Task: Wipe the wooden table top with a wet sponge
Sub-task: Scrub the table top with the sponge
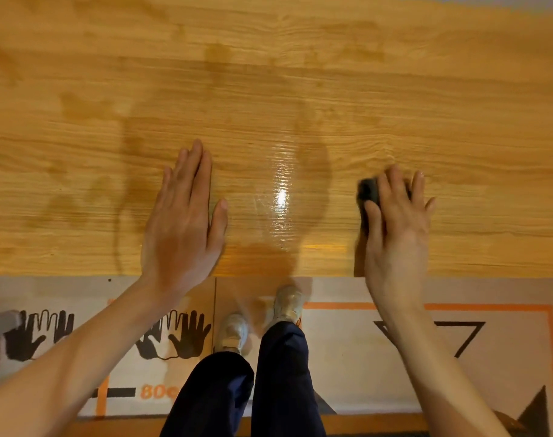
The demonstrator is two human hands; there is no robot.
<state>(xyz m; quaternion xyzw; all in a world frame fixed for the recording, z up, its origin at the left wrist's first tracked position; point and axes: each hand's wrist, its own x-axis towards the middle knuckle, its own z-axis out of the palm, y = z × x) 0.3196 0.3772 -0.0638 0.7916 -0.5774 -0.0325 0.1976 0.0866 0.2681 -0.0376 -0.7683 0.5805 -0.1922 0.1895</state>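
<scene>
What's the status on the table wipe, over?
Left hand flat on the wooden table top, fingers straight. Right hand pressing the dark sponge near the front edge. Wet streaks mid-table, nothing blocking the path.

Wooden table top: bare board ahead and to both sides. Obstacles: left hand lying flat; right hand over dark sponge.
</scene>
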